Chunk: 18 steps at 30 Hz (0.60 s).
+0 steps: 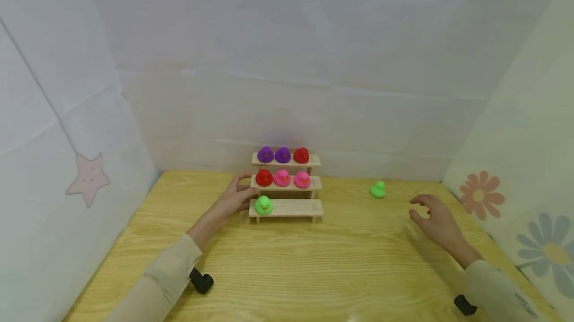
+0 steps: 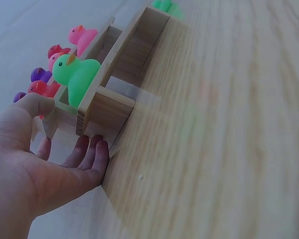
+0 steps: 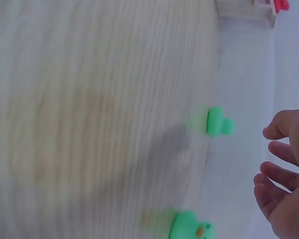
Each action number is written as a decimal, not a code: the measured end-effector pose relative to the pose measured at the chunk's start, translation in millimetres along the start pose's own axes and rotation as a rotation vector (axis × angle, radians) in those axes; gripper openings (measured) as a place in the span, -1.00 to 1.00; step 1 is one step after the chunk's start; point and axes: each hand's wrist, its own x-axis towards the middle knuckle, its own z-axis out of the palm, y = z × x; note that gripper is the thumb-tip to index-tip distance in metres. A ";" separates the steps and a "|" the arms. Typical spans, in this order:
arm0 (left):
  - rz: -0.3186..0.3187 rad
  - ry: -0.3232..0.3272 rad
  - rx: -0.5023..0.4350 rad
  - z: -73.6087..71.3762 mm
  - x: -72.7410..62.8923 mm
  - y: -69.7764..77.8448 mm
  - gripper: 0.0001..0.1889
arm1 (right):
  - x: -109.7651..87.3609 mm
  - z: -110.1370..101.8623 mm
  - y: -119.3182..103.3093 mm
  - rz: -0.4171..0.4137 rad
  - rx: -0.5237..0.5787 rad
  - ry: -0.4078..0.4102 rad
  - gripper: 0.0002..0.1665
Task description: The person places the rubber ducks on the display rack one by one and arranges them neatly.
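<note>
A three-tier wooden stand (image 1: 298, 207) stands at the back of the table. My left hand (image 1: 230, 200) grips its left end, thumb by the middle tier and fingers against the side panel (image 2: 109, 112). Purple ducks (image 1: 265, 155) and a red duck (image 1: 301, 155) sit on the top tier. The middle tier bears another red duck (image 1: 264, 178) and pink ducks (image 1: 302, 179). On the bottom tier's left end sits a green duck (image 1: 263, 205). My right hand (image 1: 437, 222), fingers loosely bent and holding nothing, hovers right of a loose green duck (image 1: 378, 190).
In the right wrist view a second loose green duck (image 3: 189, 226) lies nearer the hand's side; the head view does not show it. White cloth walls (image 1: 291, 102) enclose the wooden table (image 1: 287, 267) at the back and sides.
</note>
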 end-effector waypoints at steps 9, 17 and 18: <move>0.003 -0.001 -0.003 -2.1 -1.5 -0.4 -0.18 | -19.1 -11.9 44.1 0.020 -0.040 -0.094 -0.38; 0.009 -0.012 0.001 -1.1 1.2 -1.7 -0.18 | -34.4 -8.1 79.0 0.080 -0.068 -0.176 -0.19; 0.009 -0.015 0.000 -0.8 1.8 -2.0 -0.19 | -35.8 -8.4 81.0 0.091 -0.065 -0.185 -0.18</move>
